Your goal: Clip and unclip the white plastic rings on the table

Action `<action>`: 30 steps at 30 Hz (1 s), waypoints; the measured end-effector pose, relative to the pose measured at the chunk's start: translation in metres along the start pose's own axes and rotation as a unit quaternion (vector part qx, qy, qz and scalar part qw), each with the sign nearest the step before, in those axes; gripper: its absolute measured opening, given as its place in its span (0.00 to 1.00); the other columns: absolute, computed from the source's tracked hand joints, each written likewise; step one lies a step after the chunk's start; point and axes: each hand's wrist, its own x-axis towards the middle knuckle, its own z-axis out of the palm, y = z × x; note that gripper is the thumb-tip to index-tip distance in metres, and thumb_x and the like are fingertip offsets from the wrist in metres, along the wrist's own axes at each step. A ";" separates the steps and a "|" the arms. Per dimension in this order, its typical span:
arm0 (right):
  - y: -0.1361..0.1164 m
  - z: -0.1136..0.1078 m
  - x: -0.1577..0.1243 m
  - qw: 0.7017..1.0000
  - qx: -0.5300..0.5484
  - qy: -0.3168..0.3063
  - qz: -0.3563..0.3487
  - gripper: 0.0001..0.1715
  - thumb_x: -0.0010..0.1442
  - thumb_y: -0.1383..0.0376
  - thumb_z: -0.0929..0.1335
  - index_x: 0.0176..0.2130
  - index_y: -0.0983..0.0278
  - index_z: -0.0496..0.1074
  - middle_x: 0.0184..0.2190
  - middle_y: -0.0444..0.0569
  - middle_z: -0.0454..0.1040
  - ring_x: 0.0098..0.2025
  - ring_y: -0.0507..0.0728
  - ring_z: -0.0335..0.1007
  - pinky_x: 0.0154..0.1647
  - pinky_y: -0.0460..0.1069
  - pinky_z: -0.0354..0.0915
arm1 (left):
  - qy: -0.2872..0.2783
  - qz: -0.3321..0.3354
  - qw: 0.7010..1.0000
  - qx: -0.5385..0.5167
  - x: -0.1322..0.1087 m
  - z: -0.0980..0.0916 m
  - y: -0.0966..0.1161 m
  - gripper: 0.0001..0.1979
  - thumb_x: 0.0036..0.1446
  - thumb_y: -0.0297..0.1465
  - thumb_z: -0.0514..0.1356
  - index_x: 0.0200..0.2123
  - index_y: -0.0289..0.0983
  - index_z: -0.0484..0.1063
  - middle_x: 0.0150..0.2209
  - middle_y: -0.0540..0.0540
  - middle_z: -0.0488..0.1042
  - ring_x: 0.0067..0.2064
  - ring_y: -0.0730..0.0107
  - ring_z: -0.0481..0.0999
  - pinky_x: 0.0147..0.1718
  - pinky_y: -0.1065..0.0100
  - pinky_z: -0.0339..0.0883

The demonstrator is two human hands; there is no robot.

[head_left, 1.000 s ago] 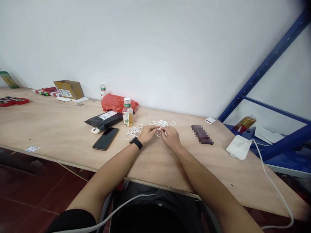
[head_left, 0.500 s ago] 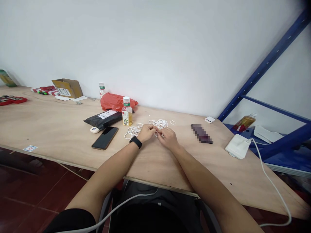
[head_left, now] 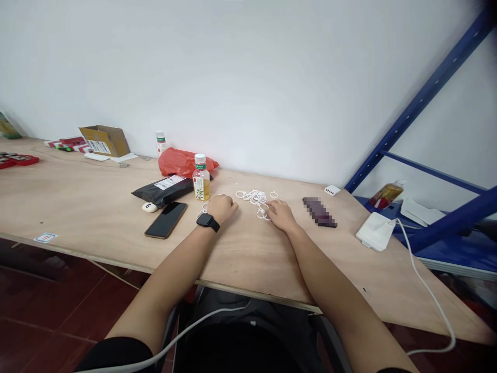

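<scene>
My left hand [head_left: 222, 208], a black watch on its wrist, is over a group of white rings [head_left: 202, 210], partly covering them. Its fingers are bent down and away from me, so I cannot see whether they hold a ring. My right hand [head_left: 282, 214] rests low over the table, its fingers loosely bent and apart. Its fingertips touch or nearly touch a few white rings [head_left: 262, 211] lying at its left. Behind these lies a larger pile of white rings [head_left: 255, 196], with a single ring [head_left: 274, 194] to the right of it.
Left of my hands are a phone [head_left: 166, 220], a small white case [head_left: 149, 207], a black parcel [head_left: 161, 191], a drink bottle [head_left: 200, 181] and a red bag [head_left: 180, 161]. A pixelated dark object [head_left: 319, 212] and a white charger [head_left: 375, 231] with cable are at right.
My hands, which met in the middle, have parted. The left moved left over the left group of rings; the right moved slightly right, beside the rings in the middle.
</scene>
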 end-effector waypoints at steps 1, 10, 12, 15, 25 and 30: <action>-0.004 0.001 -0.001 1.000 -0.001 -0.008 -0.007 0.15 0.62 0.58 0.67 0.47 0.59 0.76 0.49 0.51 0.74 0.52 0.61 0.65 0.54 0.55 0.58 | 0.000 0.011 1.000 -0.008 -0.001 0.001 0.003 0.16 0.55 0.35 0.54 0.28 0.33 0.80 0.34 0.34 0.79 0.39 0.54 0.76 0.40 0.62 0.65; -0.035 -0.008 -0.005 0.991 0.026 0.059 -0.118 0.06 0.61 0.66 0.67 0.36 0.60 0.75 0.40 0.49 0.77 0.47 0.60 0.68 0.50 0.55 0.59 | -0.056 0.073 0.965 -0.246 -0.008 0.032 0.025 0.19 0.58 0.33 0.56 0.50 0.36 0.76 0.43 0.43 0.80 0.42 0.62 0.78 0.44 0.66 0.69; -0.042 -0.008 -0.007 0.984 0.046 0.069 -0.156 0.07 0.62 0.65 0.66 0.37 0.60 0.75 0.37 0.49 0.78 0.44 0.59 0.69 0.48 0.54 0.60 | -0.055 0.082 0.940 -0.327 -0.007 0.037 0.027 0.19 0.59 0.34 0.55 0.51 0.36 0.75 0.44 0.44 0.80 0.42 0.64 0.78 0.44 0.66 0.69; -0.053 -0.005 -0.010 0.974 0.052 0.085 -0.203 0.09 0.63 0.66 0.65 0.37 0.59 0.75 0.35 0.49 0.78 0.41 0.59 0.70 0.47 0.54 0.61 | -0.048 0.069 0.905 -0.418 -0.003 0.038 0.027 0.15 0.57 0.30 0.55 0.42 0.35 0.80 0.41 0.46 0.81 0.43 0.65 0.79 0.46 0.67 0.70; -0.061 -0.003 -0.013 0.962 0.032 0.138 -0.234 0.10 0.64 0.65 0.63 0.34 0.60 0.74 0.32 0.49 0.77 0.39 0.58 0.69 0.44 0.54 0.61 | -0.049 0.035 0.865 -0.498 0.000 0.035 0.027 0.15 0.49 0.23 0.57 0.38 0.33 0.81 0.39 0.45 0.82 0.41 0.66 0.80 0.44 0.67 0.73; -0.061 -0.005 -0.014 0.964 0.047 0.130 -0.226 0.10 0.64 0.65 0.63 0.35 0.59 0.73 0.33 0.50 0.76 0.39 0.59 0.69 0.45 0.54 0.61 | -0.046 0.033 0.872 -0.486 -0.001 0.034 0.028 0.16 0.48 0.21 0.57 0.39 0.32 0.81 0.39 0.44 0.82 0.40 0.65 0.80 0.43 0.67 0.73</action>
